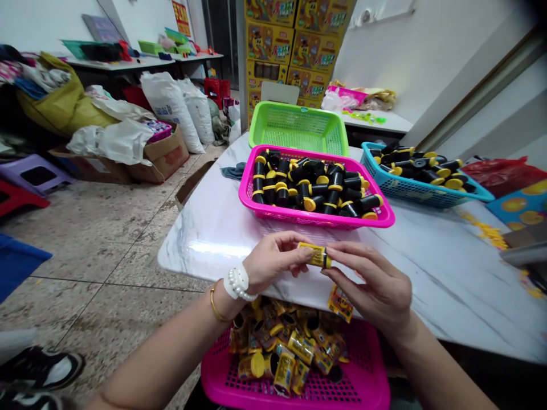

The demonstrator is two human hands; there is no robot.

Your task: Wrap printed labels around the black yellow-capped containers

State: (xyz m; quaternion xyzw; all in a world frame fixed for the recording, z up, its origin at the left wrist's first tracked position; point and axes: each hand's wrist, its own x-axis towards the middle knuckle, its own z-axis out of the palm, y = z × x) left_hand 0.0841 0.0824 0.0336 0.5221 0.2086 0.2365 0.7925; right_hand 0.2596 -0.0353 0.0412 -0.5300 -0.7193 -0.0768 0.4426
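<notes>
Above the table's near edge, my left hand (273, 259) pinches a small cylinder in a yellow printed wrapper (314, 254). The fingers and thumb of my right hand (378, 287) close on its other end, where a black band and yellow rim show. Under my right hand a printed wrapper (341, 303) lies at the table edge. Below my hands, a pink basket (380, 376) holds many wrapped yellow cylinders (284, 373). Just beyond my hands stands another pink basket (316, 217), filled with black cylinders with yellow caps (313, 169).
A green basket (299, 108) stands behind the pink one on the marble-patterned table (205, 239). To the right, a blue basket (427, 192) holds more black cylinders. Yellow pieces (487, 230) lie near the right side. White sacks (171, 108) and cartons (162, 154) stand on the floor.
</notes>
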